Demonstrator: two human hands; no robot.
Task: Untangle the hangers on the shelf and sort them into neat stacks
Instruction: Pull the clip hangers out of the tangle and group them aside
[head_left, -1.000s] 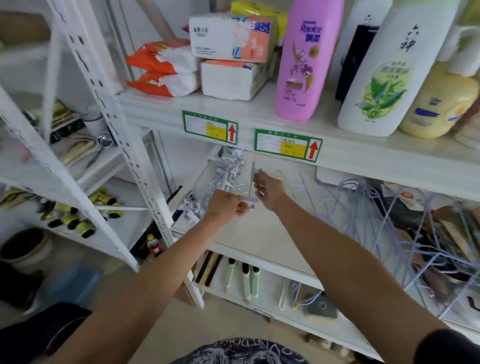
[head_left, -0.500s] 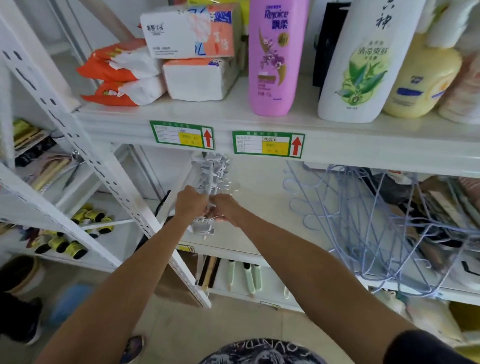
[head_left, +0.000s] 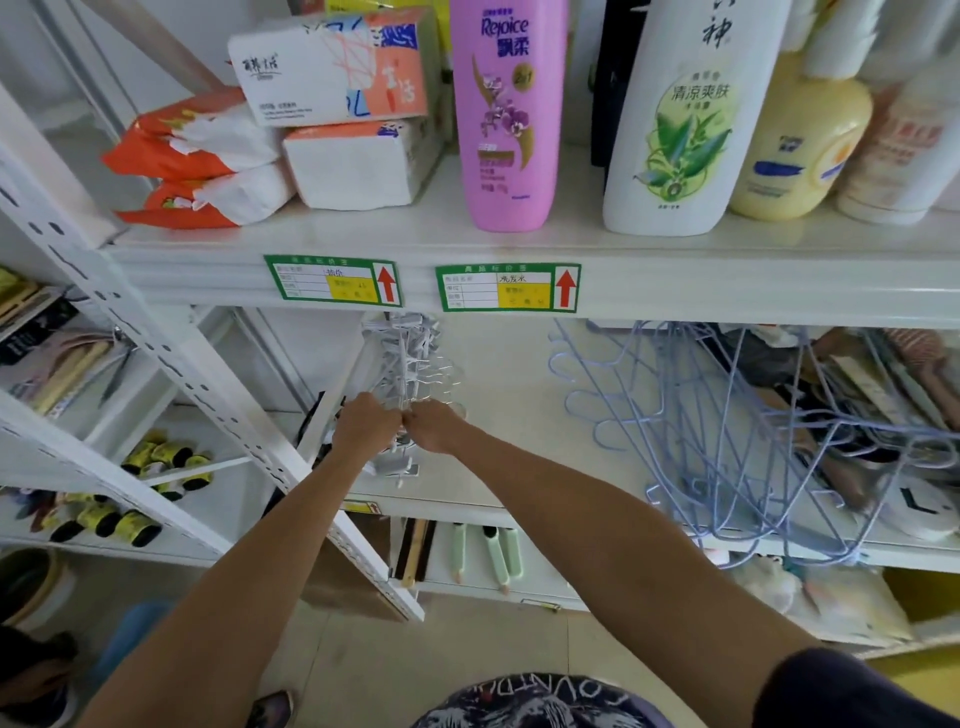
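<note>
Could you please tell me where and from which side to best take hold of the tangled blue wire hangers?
Probably grip the necks just below the hooks of the blue wire hangers, coming from the left over the shelf: the hooks lie bunched there, while the bodies fan out crossed to the right. The left hand and right hand hold the white hangers.

Bare forearms, dark clothing
A dark sleeve is seen lower right; a patterned, lettered shirt is worn.
</note>
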